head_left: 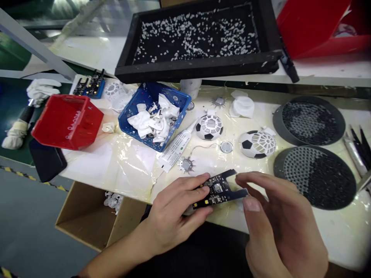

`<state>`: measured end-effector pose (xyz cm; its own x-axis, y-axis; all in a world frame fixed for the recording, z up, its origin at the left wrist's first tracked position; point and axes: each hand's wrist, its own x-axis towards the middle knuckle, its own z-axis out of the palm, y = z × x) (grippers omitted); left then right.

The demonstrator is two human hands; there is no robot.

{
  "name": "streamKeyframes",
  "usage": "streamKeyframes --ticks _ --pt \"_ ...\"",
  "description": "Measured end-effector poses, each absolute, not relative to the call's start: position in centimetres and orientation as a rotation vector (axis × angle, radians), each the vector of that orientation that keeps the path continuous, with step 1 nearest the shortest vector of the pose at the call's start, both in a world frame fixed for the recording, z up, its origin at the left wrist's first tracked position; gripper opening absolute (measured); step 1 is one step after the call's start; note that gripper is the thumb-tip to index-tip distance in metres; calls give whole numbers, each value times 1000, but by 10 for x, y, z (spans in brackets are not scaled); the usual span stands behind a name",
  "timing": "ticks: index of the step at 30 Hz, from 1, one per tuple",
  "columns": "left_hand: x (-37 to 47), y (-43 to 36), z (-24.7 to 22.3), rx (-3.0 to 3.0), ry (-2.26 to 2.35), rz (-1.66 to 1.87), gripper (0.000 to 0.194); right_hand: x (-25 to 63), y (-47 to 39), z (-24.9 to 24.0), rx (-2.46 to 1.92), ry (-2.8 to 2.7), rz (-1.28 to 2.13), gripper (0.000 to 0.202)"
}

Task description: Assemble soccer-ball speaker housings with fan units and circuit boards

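Note:
My left hand grips a black circuit board with yellow-white square parts, above the table's front edge. Its fingers are closed over the board's left end. Beside the board's forked right end is my right hand, thumb and fingers apart, with the thumb tip close to one prong; whether it touches cannot be made out. Beyond the board lie two white and black football-patterned shells, a round metal disc, a spiky metal piece and a white tube.
A blue bin holds white scraps, with a red bin to its left. Two dark round dishes stand right, near tweezers. A black tray of white bits sits above. A cardboard box is below left.

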<state>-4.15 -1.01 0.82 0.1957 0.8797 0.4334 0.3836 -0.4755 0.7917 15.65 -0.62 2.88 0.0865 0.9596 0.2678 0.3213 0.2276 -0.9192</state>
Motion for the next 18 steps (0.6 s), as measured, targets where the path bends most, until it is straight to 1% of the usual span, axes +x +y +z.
streamKeyframes --ticks 5,9,14,16,18 --pt "-30 -12 -1 2199 1180 1242 30 152 -8 26 -1250 -1338 763 48" --pt "-24 -13 -2 2246 1221 1225 27 150 -7 24 -1262 -1295 738 41" --pt "-25 -13 0 2248 1224 1213 28 146 -6 30 -1294 -1175 798 31" --pt "-25 -14 1 2245 1234 1205 28 151 -7 34 -1290 -1077 825 33" --pt "-25 -15 1 2247 1238 1195 28 163 -9 37 -1252 -1060 777 39"
